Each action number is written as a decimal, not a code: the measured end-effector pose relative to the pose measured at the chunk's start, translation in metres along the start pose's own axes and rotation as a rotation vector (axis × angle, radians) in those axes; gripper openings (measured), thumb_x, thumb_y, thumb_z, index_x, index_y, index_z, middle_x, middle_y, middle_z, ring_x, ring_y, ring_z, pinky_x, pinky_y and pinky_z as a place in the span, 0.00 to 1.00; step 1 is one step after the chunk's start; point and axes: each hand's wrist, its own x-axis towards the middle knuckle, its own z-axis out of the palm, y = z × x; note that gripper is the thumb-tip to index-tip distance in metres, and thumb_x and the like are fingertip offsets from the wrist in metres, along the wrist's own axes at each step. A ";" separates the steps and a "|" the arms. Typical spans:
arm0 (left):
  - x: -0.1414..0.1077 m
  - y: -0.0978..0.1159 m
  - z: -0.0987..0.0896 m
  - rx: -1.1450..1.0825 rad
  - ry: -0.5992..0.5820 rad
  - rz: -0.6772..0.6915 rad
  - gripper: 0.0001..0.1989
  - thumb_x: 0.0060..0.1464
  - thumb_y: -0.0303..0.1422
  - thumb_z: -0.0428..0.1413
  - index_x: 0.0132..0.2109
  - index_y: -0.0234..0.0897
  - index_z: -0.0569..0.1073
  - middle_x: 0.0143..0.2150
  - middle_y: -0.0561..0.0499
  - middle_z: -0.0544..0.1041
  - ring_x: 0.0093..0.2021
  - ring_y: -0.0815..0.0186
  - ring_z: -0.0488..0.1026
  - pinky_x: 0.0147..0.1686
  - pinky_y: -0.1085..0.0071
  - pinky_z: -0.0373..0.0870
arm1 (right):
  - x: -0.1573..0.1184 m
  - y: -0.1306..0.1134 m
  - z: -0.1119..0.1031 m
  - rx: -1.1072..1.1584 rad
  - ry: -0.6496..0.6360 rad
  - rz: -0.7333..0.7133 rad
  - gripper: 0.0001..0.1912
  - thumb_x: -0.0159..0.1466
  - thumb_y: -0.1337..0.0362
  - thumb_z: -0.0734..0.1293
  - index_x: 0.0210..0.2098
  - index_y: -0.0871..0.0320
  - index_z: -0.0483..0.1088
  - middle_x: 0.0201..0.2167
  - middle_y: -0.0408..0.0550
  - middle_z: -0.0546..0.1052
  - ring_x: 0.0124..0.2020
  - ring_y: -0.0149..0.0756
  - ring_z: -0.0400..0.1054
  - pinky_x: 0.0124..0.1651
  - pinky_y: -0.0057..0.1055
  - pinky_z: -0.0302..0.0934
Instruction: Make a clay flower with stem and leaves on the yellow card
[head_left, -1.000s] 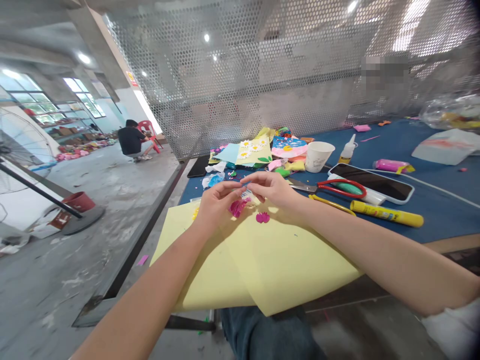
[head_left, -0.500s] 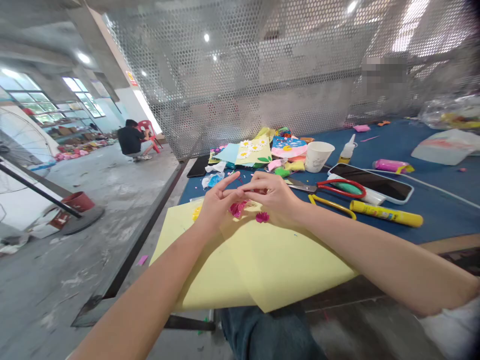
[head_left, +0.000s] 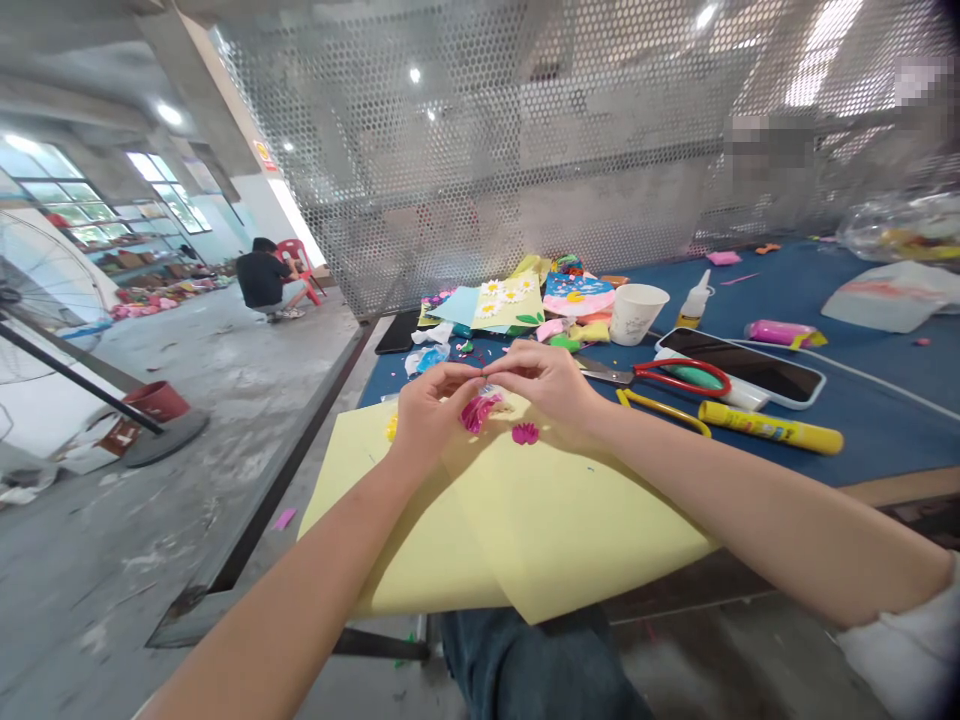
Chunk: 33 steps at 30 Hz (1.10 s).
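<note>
My left hand [head_left: 435, 405] and my right hand [head_left: 541, 382] meet fingertip to fingertip over the pale yellow paper [head_left: 540, 530]. Both are closed in a pinch, and whatever small piece lies between the fingers is too tiny to make out. Just below the fingertips is a crumpled magenta wrapper [head_left: 477, 412], with its left side partly covered by my left hand. A scalloped magenta piece [head_left: 526, 433] lies flat on the paper under my right hand. Something bright yellow [head_left: 391, 428] peeks out left of my left hand.
Red-handled scissors [head_left: 682, 376], a yellow glue stick [head_left: 771, 428], a phone [head_left: 742, 362] and a paper cup [head_left: 637, 312] lie to the right. Behind my hands are daisy-decorated cards [head_left: 510, 297] and a dark phone [head_left: 397, 333]. A perforated metal screen [head_left: 465, 160] borders the table; a person [head_left: 262, 280] crouches far left.
My left index finger, stretched out before, has bent down to the thumb. Both hands now pinch together at one spot, and more of the magenta wrapper shows.
</note>
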 end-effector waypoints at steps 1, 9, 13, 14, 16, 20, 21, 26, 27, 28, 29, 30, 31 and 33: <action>0.000 0.000 0.000 0.011 0.006 0.010 0.07 0.49 0.36 0.63 0.34 0.37 0.78 0.34 0.50 0.80 0.32 0.65 0.76 0.37 0.68 0.74 | 0.000 0.001 0.000 -0.005 -0.014 -0.006 0.07 0.61 0.65 0.68 0.35 0.57 0.80 0.26 0.44 0.71 0.29 0.30 0.65 0.32 0.30 0.61; 0.000 0.001 0.000 0.041 0.021 0.021 0.06 0.50 0.36 0.62 0.33 0.38 0.78 0.33 0.50 0.80 0.32 0.66 0.76 0.36 0.69 0.74 | 0.002 0.003 -0.001 -0.064 0.011 -0.039 0.06 0.61 0.65 0.68 0.35 0.57 0.79 0.25 0.43 0.71 0.27 0.30 0.64 0.31 0.30 0.59; 0.001 0.002 0.000 0.008 0.000 -0.021 0.09 0.48 0.35 0.63 0.39 0.39 0.79 0.38 0.50 0.81 0.35 0.65 0.77 0.37 0.69 0.74 | 0.001 0.002 0.000 -0.042 0.023 -0.053 0.06 0.61 0.66 0.68 0.33 0.57 0.78 0.26 0.43 0.71 0.28 0.30 0.64 0.30 0.29 0.58; 0.001 0.002 0.000 0.021 -0.003 -0.029 0.09 0.49 0.35 0.62 0.38 0.39 0.79 0.38 0.50 0.81 0.35 0.65 0.77 0.38 0.69 0.74 | 0.001 0.003 0.000 -0.039 0.011 -0.054 0.06 0.61 0.65 0.68 0.34 0.56 0.78 0.26 0.43 0.71 0.27 0.30 0.64 0.30 0.29 0.58; 0.000 0.003 0.000 0.064 0.001 -0.027 0.06 0.50 0.35 0.61 0.35 0.39 0.80 0.35 0.50 0.81 0.34 0.65 0.77 0.37 0.69 0.74 | 0.001 0.004 -0.001 -0.040 -0.015 -0.048 0.06 0.61 0.64 0.68 0.36 0.56 0.78 0.26 0.43 0.70 0.27 0.30 0.63 0.29 0.29 0.57; 0.000 0.004 -0.001 0.085 -0.012 -0.009 0.07 0.51 0.37 0.61 0.33 0.39 0.79 0.32 0.51 0.81 0.31 0.65 0.76 0.35 0.68 0.73 | 0.001 0.007 -0.001 -0.051 -0.023 -0.042 0.07 0.61 0.64 0.68 0.37 0.55 0.78 0.26 0.42 0.69 0.26 0.29 0.62 0.28 0.29 0.56; 0.000 0.004 -0.001 0.083 -0.022 -0.008 0.07 0.51 0.38 0.61 0.33 0.39 0.79 0.32 0.51 0.81 0.31 0.65 0.76 0.35 0.68 0.73 | 0.001 0.007 -0.001 -0.051 -0.023 -0.046 0.06 0.61 0.64 0.68 0.36 0.55 0.78 0.26 0.42 0.70 0.26 0.29 0.62 0.28 0.29 0.56; -0.001 0.004 0.000 0.055 -0.044 -0.012 0.10 0.50 0.40 0.62 0.36 0.39 0.80 0.36 0.49 0.81 0.32 0.63 0.77 0.35 0.67 0.74 | 0.002 0.008 -0.001 -0.028 -0.021 -0.053 0.05 0.61 0.65 0.67 0.34 0.57 0.77 0.27 0.44 0.71 0.27 0.30 0.64 0.29 0.29 0.57; -0.001 0.004 0.000 0.052 -0.048 -0.013 0.11 0.50 0.40 0.62 0.37 0.39 0.80 0.36 0.48 0.81 0.32 0.63 0.76 0.35 0.67 0.74 | 0.002 0.008 -0.002 -0.028 -0.017 -0.055 0.05 0.61 0.65 0.67 0.34 0.57 0.76 0.27 0.44 0.71 0.27 0.30 0.64 0.29 0.29 0.57; -0.001 0.004 0.000 0.053 -0.048 -0.012 0.11 0.50 0.40 0.62 0.37 0.39 0.80 0.36 0.48 0.81 0.32 0.63 0.76 0.34 0.67 0.74 | 0.002 0.008 -0.002 -0.032 -0.015 -0.059 0.05 0.61 0.66 0.67 0.34 0.57 0.76 0.27 0.44 0.71 0.27 0.30 0.64 0.29 0.29 0.57; -0.001 0.004 0.000 0.060 -0.044 -0.009 0.10 0.50 0.40 0.62 0.37 0.39 0.80 0.36 0.49 0.81 0.32 0.63 0.76 0.34 0.68 0.74 | 0.002 0.008 -0.002 -0.040 -0.015 -0.067 0.05 0.61 0.65 0.68 0.34 0.57 0.76 0.27 0.43 0.71 0.27 0.29 0.63 0.29 0.28 0.57; -0.001 0.004 0.000 0.069 -0.034 -0.003 0.10 0.51 0.40 0.61 0.36 0.39 0.80 0.36 0.49 0.81 0.32 0.64 0.76 0.35 0.68 0.74 | 0.002 0.008 -0.002 -0.052 -0.021 -0.074 0.05 0.61 0.65 0.68 0.35 0.57 0.76 0.26 0.43 0.71 0.26 0.29 0.62 0.28 0.28 0.56; -0.001 0.004 0.000 0.076 -0.022 0.004 0.09 0.52 0.39 0.61 0.35 0.39 0.79 0.35 0.49 0.81 0.33 0.64 0.76 0.35 0.68 0.74 | 0.002 0.007 -0.002 -0.065 -0.030 -0.081 0.05 0.60 0.65 0.68 0.36 0.57 0.76 0.27 0.43 0.70 0.26 0.29 0.62 0.28 0.28 0.56; -0.001 0.004 0.000 0.076 -0.005 0.017 0.08 0.52 0.38 0.60 0.35 0.39 0.79 0.36 0.49 0.81 0.33 0.65 0.76 0.35 0.69 0.73 | 0.002 0.006 -0.003 -0.089 -0.040 -0.094 0.07 0.60 0.64 0.69 0.38 0.56 0.77 0.28 0.44 0.71 0.27 0.29 0.62 0.28 0.28 0.58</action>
